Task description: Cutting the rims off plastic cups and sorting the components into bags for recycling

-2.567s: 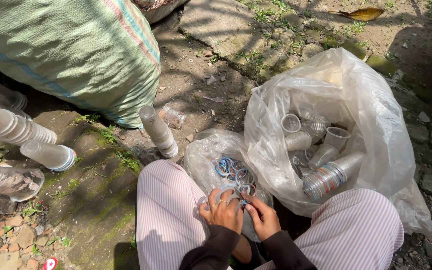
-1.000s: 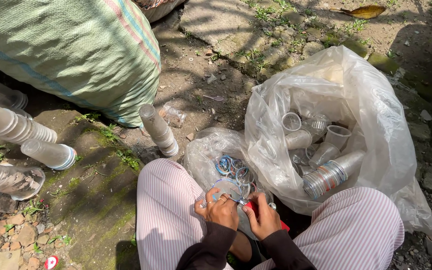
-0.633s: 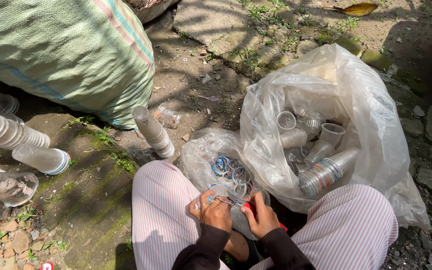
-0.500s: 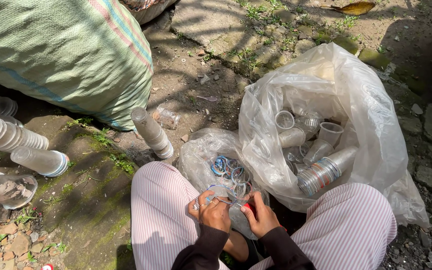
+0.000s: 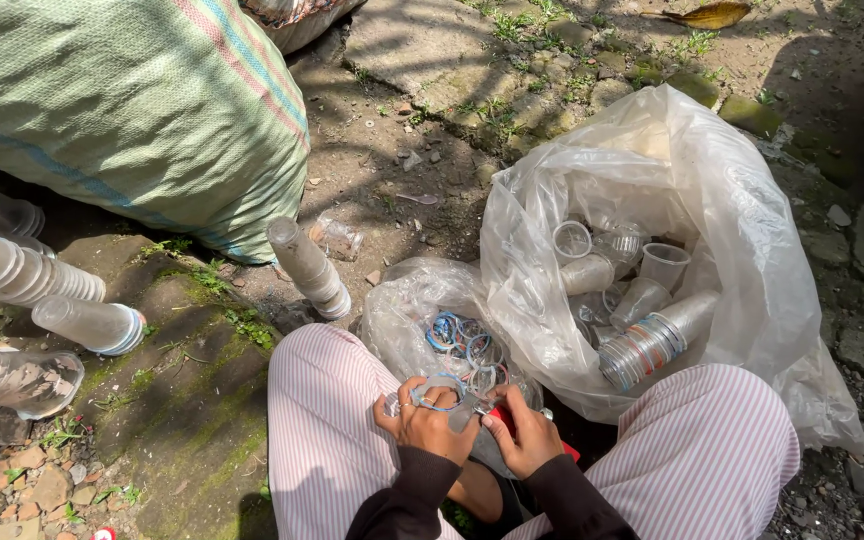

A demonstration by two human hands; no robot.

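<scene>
Both hands meet over the lap of a seated person in striped trousers. Left hand point(image 5: 430, 425) pinches a clear plastic cup point(image 5: 452, 400) by its rim; right hand point(image 5: 524, 438) closes on a red-handled cutter point(image 5: 504, 420) pressed against that rim. The step in hand looks like cutting the rim ring off the cup; next, the ring likely needs dropping with the others. Just ahead, one small clear bag point(image 5: 432, 315) holds a pile of cut rim rings point(image 5: 462, 340), too tangled to count. One large clear bag point(image 5: 672, 230) beside it holds about four loose cups and one nested stack. Four more cup stacks lie on the ground to the left, near one green woven sack point(image 5: 132, 110).
</scene>
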